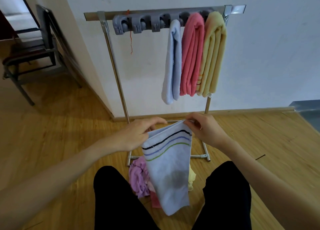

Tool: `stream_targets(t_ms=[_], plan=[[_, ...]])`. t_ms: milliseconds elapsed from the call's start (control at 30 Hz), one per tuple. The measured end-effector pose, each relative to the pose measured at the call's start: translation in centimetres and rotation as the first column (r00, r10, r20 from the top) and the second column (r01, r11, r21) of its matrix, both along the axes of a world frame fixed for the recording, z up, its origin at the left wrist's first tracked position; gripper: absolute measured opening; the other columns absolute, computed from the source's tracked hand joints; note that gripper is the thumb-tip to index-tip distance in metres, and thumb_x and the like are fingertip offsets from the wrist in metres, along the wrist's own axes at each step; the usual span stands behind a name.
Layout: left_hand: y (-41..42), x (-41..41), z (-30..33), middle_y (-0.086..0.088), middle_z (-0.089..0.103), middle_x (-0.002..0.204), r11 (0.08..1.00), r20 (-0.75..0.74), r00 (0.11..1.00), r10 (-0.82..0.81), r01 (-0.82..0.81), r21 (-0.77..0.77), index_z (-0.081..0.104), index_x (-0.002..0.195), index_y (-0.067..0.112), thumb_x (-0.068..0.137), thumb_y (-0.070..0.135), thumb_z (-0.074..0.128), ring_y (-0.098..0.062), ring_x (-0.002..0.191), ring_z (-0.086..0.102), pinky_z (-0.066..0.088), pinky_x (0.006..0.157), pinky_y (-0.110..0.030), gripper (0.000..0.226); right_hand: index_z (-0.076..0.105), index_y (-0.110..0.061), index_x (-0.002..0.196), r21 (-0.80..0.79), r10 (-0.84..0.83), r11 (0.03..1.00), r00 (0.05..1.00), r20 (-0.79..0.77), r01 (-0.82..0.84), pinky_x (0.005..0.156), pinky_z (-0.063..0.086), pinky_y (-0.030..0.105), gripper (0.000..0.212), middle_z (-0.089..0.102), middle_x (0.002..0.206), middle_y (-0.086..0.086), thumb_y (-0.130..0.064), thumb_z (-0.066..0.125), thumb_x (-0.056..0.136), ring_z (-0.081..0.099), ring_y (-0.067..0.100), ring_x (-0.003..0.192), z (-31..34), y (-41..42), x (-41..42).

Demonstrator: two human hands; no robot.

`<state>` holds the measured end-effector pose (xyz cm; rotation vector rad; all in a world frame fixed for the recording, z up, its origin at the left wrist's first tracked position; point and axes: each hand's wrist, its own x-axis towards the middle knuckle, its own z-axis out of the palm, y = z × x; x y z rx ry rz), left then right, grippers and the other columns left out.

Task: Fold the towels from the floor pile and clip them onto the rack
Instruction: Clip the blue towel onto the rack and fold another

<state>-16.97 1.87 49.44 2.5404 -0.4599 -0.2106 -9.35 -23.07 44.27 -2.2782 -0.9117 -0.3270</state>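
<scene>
Striped towel, soft, limp, light: left hand and right hand pinch its top corners below the rack.

Soft, even indoor light, moderately bright; source not visible, possibly a window off to the left. Shadows faint: weak ones on the wall behind the rack. Small glare patch on the rack's top-right bracket. Wide-angle distortion bends the floor boards and forearms at the edges. Overall slightly soft; chair and corners blurred.
</scene>
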Motion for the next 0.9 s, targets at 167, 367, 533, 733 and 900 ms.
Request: stream_targets(t_ms=[167,367,533,733,900], plan=[[-1.0,-0.3,-0.2,0.006,0.051,0.1,0.972,-0.007,0.982,-0.189,0.188,0.138,0.059,0.127,0.022,0.08,-0.008,0.038,-0.006,0.094,0.046,0.032,0.08,-0.008,0.059,0.062,-0.011,0.089,0.007,-0.041,0.999,0.999,-0.03,0.041,0.054,0.039,0.02,0.009,0.058,0.064,-0.003,-0.019,0.059,0.092,0.051,0.009,0.055,0.2,0.7,0.2],[-1.5,0.3,0.9,0.005,0.051,0.1,0.899,-0.159,0.938,-0.307,0.341,0.274,0.054,0.133,0.016,0.081,0.001,0.048,0.0,0.084,0.044,0.034,0.076,-0.006,0.054,0.061,-0.009,0.089,-0.042,0.006,0.999,1.0,-0.03,-0.008,0.056,0.038,0.014,0.011,0.056,0.067,-0.006,-0.018,0.058,0.093,0.048,0.005,0.056,1.2,1.5,0.8],[-1.9,1.1,0.8,-0.003,0.065,0.098,0.866,-0.022,0.913,-0.408,0.395,0.307,0.064,0.123,0.015,0.084,0.004,0.054,-0.014,0.091,0.057,0.043,0.079,-0.023,0.041,0.063,-0.007,0.094,-0.033,-0.002,0.999,1.0,-0.004,0.002,0.061,0.045,0.025,0.011,0.064,0.077,-0.001,-0.017,0.056,0.094,0.053,0.012,0.064,1.2,2.2,1.6],[-1.8,1.8,0.7,-0.002,0.055,0.106,0.876,0.417,0.789,-0.451,0.302,0.376,0.068,0.082,0.013,0.086,0.022,0.066,-0.016,0.096,0.052,0.044,0.078,-0.033,0.01,0.063,-0.008,0.094,0.009,-0.029,1.0,0.999,-0.023,0.029,0.063,0.045,0.027,0.012,0.061,0.077,-0.004,-0.017,0.055,0.094,0.054,0.012,0.065,1.8,2.2,2.1],[-2.0,2.8,0.7,0.003,0.065,0.085,0.817,0.4,0.735,-0.548,0.366,0.446,0.061,0.085,0.015,0.093,0.029,0.044,-0.017,0.083,0.062,0.039,0.096,-0.034,0.023,0.064,-0.007,0.093,0.052,-0.012,0.999,0.998,-0.065,0.015,0.06,0.043,0.02,0.011,0.062,0.074,-0.003,-0.016,0.058,0.093,0.051,0.003,0.061,2.5,2.3,2.1]])
